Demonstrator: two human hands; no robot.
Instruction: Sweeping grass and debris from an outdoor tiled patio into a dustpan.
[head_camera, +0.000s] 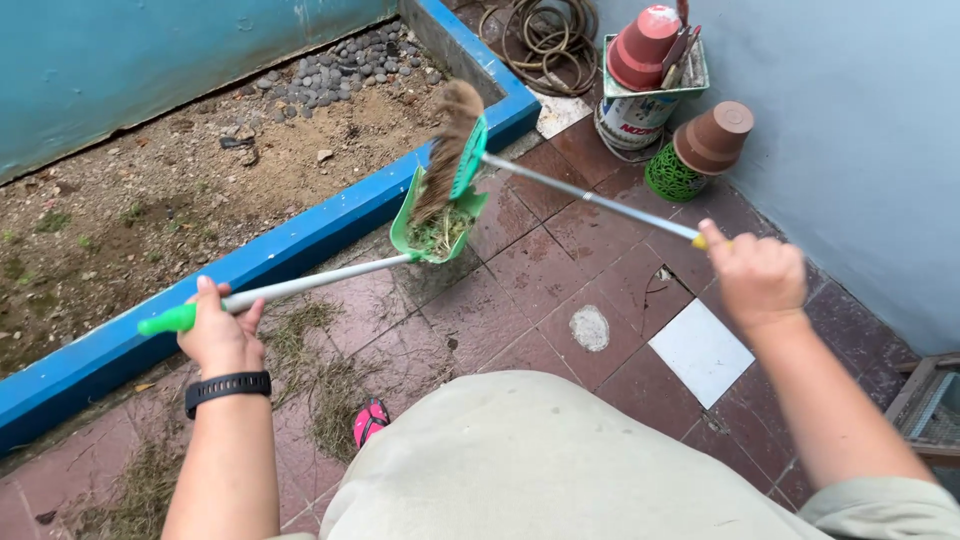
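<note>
A small home garden patio, outdoors. Wet reddish floor tiles (560, 270) meet a blue-painted curb (300, 240) edging a bed of bare soil (150, 190) with grey pebbles (345, 65). Terracotta pots (712, 135), a coiled hose (540, 35) and a paint bucket (630, 120) crowd the corner by pale blue walls (860, 130).
</note>
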